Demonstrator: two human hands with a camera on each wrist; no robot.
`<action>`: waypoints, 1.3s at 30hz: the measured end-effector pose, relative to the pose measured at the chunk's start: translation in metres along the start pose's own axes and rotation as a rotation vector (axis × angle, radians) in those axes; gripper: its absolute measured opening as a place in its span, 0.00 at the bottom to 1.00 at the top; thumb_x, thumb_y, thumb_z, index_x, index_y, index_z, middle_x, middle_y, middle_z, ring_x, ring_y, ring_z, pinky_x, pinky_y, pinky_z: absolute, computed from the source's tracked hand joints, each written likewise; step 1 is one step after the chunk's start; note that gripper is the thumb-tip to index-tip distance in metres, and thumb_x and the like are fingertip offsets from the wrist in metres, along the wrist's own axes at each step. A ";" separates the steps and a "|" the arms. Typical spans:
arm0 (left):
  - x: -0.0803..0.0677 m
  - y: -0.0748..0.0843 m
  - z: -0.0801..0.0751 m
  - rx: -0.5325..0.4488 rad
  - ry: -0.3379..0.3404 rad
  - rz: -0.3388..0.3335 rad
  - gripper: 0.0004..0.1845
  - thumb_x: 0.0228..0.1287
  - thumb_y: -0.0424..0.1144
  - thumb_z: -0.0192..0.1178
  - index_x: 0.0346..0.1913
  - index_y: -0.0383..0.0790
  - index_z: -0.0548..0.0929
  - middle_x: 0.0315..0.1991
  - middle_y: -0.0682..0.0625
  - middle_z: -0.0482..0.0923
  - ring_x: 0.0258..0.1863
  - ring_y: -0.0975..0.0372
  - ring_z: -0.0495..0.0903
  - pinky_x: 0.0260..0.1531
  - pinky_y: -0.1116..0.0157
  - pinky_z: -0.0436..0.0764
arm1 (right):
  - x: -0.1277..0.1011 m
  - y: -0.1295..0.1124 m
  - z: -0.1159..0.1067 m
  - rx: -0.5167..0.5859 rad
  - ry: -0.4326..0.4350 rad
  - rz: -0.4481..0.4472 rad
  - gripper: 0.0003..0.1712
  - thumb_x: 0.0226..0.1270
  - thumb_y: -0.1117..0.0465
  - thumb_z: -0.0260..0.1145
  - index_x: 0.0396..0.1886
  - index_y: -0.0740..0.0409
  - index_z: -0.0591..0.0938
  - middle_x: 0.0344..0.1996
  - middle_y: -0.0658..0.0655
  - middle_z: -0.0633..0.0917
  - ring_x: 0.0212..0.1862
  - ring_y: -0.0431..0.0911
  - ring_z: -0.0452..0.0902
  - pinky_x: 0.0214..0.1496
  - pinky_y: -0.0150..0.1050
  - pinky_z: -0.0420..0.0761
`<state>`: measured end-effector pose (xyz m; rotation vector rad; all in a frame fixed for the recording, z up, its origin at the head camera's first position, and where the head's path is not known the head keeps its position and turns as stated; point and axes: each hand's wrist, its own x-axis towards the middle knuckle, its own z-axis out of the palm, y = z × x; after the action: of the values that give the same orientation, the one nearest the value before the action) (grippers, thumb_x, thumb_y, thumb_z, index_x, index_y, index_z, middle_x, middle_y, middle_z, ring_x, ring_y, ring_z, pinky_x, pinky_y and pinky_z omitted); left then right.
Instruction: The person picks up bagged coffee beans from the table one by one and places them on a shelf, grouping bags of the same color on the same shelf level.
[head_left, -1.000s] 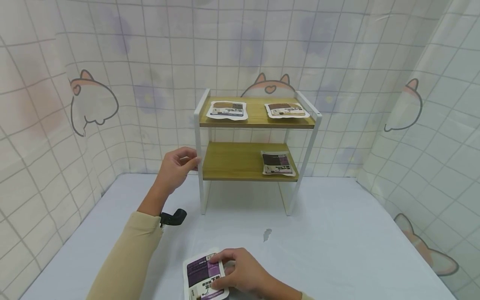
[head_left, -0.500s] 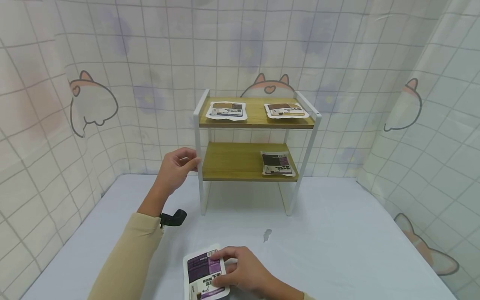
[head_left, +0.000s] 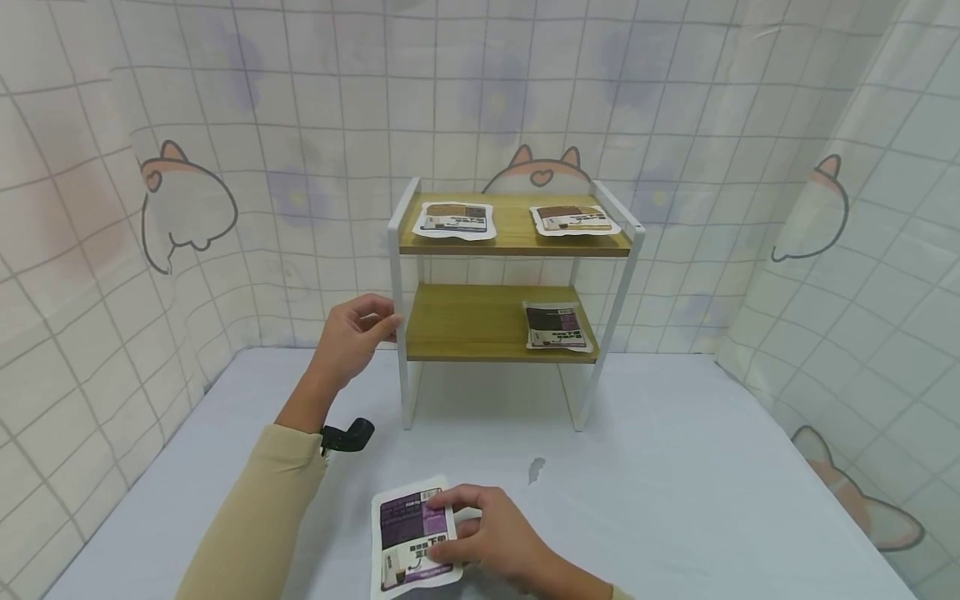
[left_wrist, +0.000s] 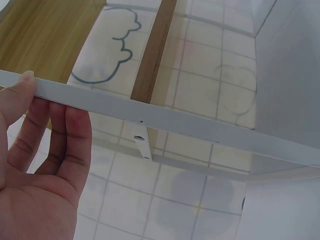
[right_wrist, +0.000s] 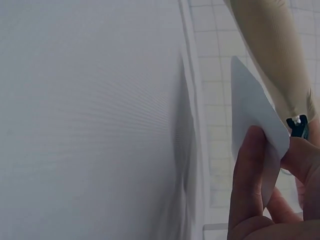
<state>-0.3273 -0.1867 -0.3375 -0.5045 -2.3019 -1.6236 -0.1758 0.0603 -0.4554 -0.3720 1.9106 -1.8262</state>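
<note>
My left hand (head_left: 352,337) pinches the white left-hand post (head_left: 397,300) of a small two-tier shelf rack. In the left wrist view the thumb of that hand (left_wrist: 47,155) lies on one side of the white post (left_wrist: 195,125) and the fingers on the other. My right hand (head_left: 495,537) holds a flat white-edged packet (head_left: 416,533) with a purple and white label by its right side. From the right wrist view, the right hand (right_wrist: 255,185) pinches the packet (right_wrist: 252,110) between thumb and fingers, its plain white back showing, raised off the tabletop.
Two flat packets, a left one (head_left: 454,221) and a right one (head_left: 575,220), lie on the rack's top board (head_left: 513,242). Another purple-labelled packet (head_left: 557,327) lies at the right of the lower board (head_left: 465,321). White cloth covers the table (head_left: 675,467); a patterned curtain (head_left: 337,125) surrounds it.
My right hand and the packet have risen slightly in the head view, and more of the packet shows. The left hand keeps its place on the post.
</note>
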 end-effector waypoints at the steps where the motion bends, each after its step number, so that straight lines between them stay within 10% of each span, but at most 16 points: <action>1: 0.000 0.000 0.000 -0.001 0.001 -0.001 0.08 0.73 0.38 0.64 0.49 0.38 0.84 0.45 0.46 0.80 0.44 0.59 0.86 0.45 0.70 0.86 | 0.000 0.000 -0.001 -0.001 0.004 -0.001 0.27 0.52 0.73 0.79 0.54 0.56 0.86 0.47 0.56 0.88 0.41 0.49 0.90 0.40 0.37 0.89; 39: -0.001 -0.002 0.000 0.033 0.005 -0.008 0.11 0.73 0.42 0.63 0.51 0.41 0.85 0.47 0.45 0.81 0.47 0.54 0.87 0.49 0.68 0.86 | 0.004 -0.027 -0.016 0.055 0.094 -0.077 0.30 0.56 0.72 0.77 0.60 0.58 0.83 0.48 0.61 0.87 0.39 0.48 0.89 0.40 0.36 0.89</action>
<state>-0.3275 -0.1868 -0.3392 -0.4843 -2.3258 -1.5859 -0.1903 0.0698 -0.4297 -0.3510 1.9283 -1.9738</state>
